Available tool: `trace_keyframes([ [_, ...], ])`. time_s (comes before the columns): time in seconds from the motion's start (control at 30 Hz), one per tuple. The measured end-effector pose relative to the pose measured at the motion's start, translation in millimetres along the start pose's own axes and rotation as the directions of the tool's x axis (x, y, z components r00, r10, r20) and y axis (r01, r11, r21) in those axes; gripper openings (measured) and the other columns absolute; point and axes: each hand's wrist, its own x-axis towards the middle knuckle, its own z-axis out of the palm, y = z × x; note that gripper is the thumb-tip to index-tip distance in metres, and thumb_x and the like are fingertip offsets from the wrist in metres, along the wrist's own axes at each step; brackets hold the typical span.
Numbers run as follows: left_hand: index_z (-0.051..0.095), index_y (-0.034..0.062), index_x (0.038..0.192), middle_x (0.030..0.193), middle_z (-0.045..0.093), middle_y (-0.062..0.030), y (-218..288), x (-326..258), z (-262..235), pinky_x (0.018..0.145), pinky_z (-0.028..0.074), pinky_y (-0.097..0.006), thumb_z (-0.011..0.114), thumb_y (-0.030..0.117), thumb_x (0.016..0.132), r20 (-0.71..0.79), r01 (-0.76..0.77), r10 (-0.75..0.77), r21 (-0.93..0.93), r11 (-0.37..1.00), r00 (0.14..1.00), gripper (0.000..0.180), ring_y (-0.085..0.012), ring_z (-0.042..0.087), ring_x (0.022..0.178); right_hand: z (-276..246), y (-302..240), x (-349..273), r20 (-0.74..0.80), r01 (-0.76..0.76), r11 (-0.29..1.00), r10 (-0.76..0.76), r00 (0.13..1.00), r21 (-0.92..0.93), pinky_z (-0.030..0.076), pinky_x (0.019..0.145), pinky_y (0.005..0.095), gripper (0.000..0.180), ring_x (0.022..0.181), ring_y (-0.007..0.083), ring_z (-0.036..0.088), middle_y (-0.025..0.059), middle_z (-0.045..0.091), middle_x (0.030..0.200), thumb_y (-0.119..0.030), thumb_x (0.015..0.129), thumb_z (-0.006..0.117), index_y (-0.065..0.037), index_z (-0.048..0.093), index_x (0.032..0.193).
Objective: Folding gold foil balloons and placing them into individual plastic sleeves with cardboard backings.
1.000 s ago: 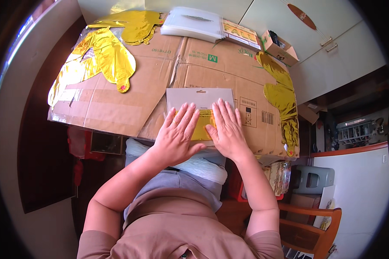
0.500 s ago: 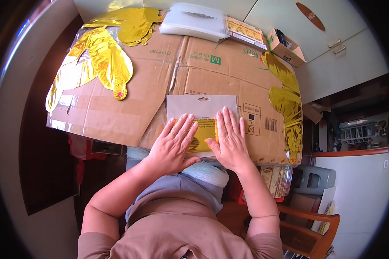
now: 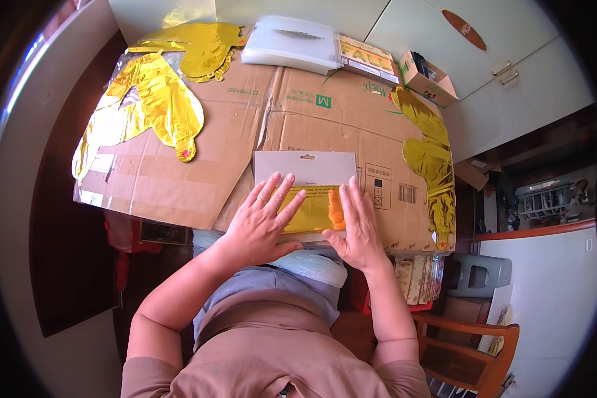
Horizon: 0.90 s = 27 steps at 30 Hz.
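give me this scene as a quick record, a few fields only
surface: flattened cardboard sheet used as a worktop
left hand: left hand flat, fingers spread, pressing on the packet
right hand: right hand flat on the packet's right part
packet: clear packet with grey header card, gold foil inside
nearby: gold foil balloons at far left, more along the right edge
far edge: stack of clear packets, small open box

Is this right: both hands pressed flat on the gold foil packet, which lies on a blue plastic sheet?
Not quite. In the head view the left hand and right hand do lie flat on the gold foil packet, but it lies on flattened brown cardboard, not a blue plastic sheet.
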Motion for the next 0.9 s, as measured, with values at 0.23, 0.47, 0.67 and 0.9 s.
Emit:
trace_keyframes([
  [0.23,0.034,0.0092,0.154,0.160,0.027,-0.0249,-12.4,-0.3,3.8,0.122,0.021,-0.050,0.066,0.060,0.085,0.004,-0.071,0.071,0.007,0.997,0.997,0.092,-0.0418,0.025,0.149,-8.3,1.3,-31.8,-0.013,0.014,0.994,-0.016,1.000,-0.104,0.028,0.119,0.0512,0.066,0.144,0.0350,0.039,0.0201,0.037,0.157,-0.039,0.099,0.058,-0.004,0.039,0.152],
  [0.47,0.034,0.0058,0.154,0.160,0.027,-0.0250,-23.0,0.5,-6.2,0.122,0.023,-0.050,0.074,0.050,0.081,-0.021,-0.100,0.098,-0.143,0.985,0.995,0.094,-0.0419,0.026,0.149,-14.3,8.6,-37.8,-0.070,0.024,0.995,-0.030,0.997,-0.098,0.032,0.118,0.0512,0.065,0.140,0.0337,0.046,0.0176,0.052,0.147,-0.036,0.093,0.068,-0.003,0.048,0.146],
  [0.67,0.040,0.0050,0.151,0.155,0.037,-0.0222,-33.8,-1.3,-13.5,0.120,0.029,-0.051,0.082,0.036,0.073,-0.037,-0.173,0.169,-0.251,0.952,0.985,0.094,-0.0423,0.033,0.146,-27.9,-13.4,-34.0,-0.058,0.029,0.980,-0.041,0.998,-0.195,0.031,0.117,0.0530,0.069,0.135,0.0354,0.049,0.0179,0.052,0.145,-0.035,0.090,0.071,-0.004,0.047,0.147],
  [0.9,0.047,0.0058,0.145,0.149,0.044,-0.0209,-38.6,-1.9,-19.2,0.118,0.033,-0.052,0.083,0.027,0.070,-0.063,-0.233,0.225,-0.289,0.929,0.972,0.086,-0.0419,0.039,0.141,-9.9,-15.5,-40.4,-0.090,0.031,0.998,-0.036,0.995,-0.061,0.038,0.114,0.0488,0.070,0.134,0.0372,0.050,0.0225,0.051,0.144,-0.030,0.085,0.076,-0.003,0.049,0.144],
])
